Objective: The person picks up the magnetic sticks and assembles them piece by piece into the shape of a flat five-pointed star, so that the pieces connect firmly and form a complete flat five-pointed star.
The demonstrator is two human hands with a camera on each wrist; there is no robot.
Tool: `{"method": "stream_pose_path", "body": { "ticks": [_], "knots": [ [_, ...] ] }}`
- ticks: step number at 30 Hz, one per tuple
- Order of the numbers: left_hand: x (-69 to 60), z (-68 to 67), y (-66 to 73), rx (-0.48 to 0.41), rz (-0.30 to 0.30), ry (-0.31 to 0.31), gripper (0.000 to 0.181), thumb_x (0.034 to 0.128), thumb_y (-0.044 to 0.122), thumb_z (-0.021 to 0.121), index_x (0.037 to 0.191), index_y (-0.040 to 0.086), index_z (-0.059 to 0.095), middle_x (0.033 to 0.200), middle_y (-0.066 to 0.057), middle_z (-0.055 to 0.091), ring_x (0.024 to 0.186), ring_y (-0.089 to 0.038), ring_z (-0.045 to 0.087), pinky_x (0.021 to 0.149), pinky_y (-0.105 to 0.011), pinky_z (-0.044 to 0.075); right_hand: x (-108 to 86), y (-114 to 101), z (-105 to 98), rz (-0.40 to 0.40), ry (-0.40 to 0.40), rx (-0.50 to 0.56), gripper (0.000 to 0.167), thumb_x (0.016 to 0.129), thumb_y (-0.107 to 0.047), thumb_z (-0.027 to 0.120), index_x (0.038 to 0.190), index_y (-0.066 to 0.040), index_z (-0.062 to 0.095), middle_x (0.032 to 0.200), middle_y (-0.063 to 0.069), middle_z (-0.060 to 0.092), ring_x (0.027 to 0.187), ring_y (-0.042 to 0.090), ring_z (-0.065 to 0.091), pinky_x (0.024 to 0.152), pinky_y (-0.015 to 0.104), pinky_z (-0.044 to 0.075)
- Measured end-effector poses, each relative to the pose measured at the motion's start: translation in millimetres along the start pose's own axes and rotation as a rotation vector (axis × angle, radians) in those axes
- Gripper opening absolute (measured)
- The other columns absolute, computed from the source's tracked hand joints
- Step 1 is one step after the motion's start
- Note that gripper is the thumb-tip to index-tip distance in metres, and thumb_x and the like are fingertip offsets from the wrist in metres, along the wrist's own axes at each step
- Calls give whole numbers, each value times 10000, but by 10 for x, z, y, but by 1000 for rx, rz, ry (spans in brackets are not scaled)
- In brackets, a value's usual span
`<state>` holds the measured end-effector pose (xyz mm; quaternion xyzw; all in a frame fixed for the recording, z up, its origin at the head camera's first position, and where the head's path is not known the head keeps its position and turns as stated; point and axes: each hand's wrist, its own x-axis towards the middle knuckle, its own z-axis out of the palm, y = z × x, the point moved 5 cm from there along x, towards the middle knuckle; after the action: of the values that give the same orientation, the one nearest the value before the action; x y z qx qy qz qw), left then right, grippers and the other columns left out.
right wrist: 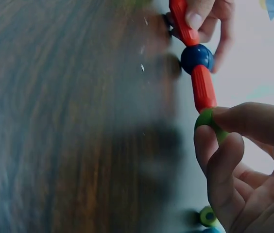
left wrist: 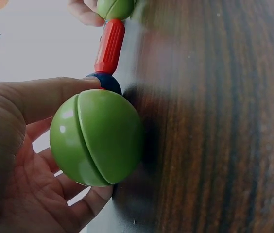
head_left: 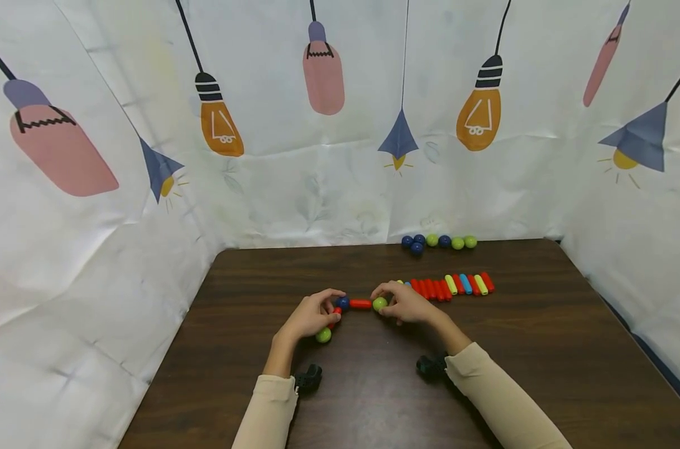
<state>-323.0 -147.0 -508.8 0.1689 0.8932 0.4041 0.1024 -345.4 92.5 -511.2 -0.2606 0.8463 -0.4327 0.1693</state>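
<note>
A linked chain of balls and rods lies over the brown table, bent at a blue ball (head_left: 343,304). From that ball one red rod (head_left: 360,304) runs right to a green ball (head_left: 379,304). The second red rod (head_left: 335,318) slants toward another green ball (head_left: 323,335), large in the left wrist view. My left hand (head_left: 311,316) grips this slanting rod beside the blue ball, thumb on the rod in the right wrist view. With thumb and fingers, my right hand (head_left: 409,303) pinches the right green ball, partly covering it in the right wrist view.
Behind the right hand lies a row of red, yellow and blue rods (head_left: 454,285), partly hidden by it. Several loose blue and green balls (head_left: 444,241) sit along the table's back edge. Patterned white cloth (head_left: 351,187) hangs around the brown table (head_left: 368,399).
</note>
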Motion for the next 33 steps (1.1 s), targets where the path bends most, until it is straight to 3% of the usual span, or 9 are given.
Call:
{"method": "stream_pose_path", "body": {
  "ticks": [7,18,23,26,30,33],
  "knots": [
    [3,5,-3,6,4,-5,432,945,130,732,1358,214,638,880,-14,644,658,-156,578,627,-322,491,34,16,48,22,-5,7,287,959,-73,698,1239,-121,652,1259,181,628,515,157,588,512,334,557],
    [4,5,-3,-9,-3,5,435,940,128,736,1356,212,640,878,-18,636,672,-163,565,635,-327,477,-72,14,127,41,-44,68,311,952,-101,720,1251,-111,634,1208,150,624,584,171,626,574,342,578],
    [10,19,-32,-19,-16,3,432,947,139,731,1358,220,631,892,-23,638,681,-167,575,646,-332,488,-168,-2,28,29,-49,103,355,981,-132,692,1315,-65,592,1196,175,623,626,200,610,595,353,564],
    [9,33,-38,-24,-22,2,430,953,146,723,1363,224,622,904,-31,636,679,-169,576,650,-334,491,-264,25,-188,20,22,133,392,1002,-149,665,1354,-13,557,1250,233,602,660,233,595,571,330,525],
    [5,23,-46,-19,-26,17,432,954,143,722,1366,216,615,908,-36,632,671,-168,572,645,-329,490,-425,136,-575,25,202,163,373,1020,-172,640,1339,8,565,1310,273,585,697,240,583,556,302,481],
    [7,3,-56,-10,-29,34,442,950,135,725,1372,199,611,906,-32,635,663,-161,568,639,-321,489,-590,255,-854,30,334,166,357,1028,-212,635,1320,-14,582,1250,252,611,776,272,627,596,317,509]
  ]
}}
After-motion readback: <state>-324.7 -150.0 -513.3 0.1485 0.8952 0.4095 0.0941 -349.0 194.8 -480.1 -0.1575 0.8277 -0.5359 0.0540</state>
